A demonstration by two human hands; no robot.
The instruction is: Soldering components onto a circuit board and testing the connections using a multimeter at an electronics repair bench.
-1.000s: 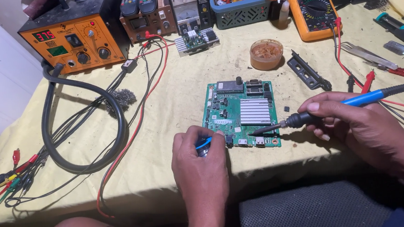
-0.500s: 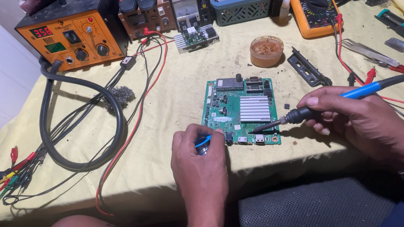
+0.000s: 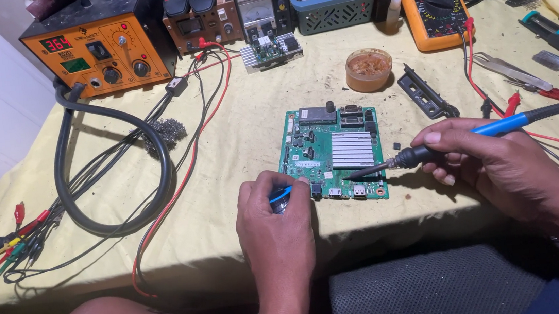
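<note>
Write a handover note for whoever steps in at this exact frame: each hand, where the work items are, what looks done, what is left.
Left hand: closed on a small blue item at the board's near left corner; what the item is cannot be told.
Right hand: holds the soldering iron like a pen, tip lying over the board's lower middle, near the ribbed heatsink.
Circuit board: flat on the yellow cloth, centre of the bench.
Flux tin: open, behind the board. Orange station: at back left, display lit.
Done: iron brought to the board. No finished joint can be made out.
Left: the soldering itself, as far as this view shows.
</note>
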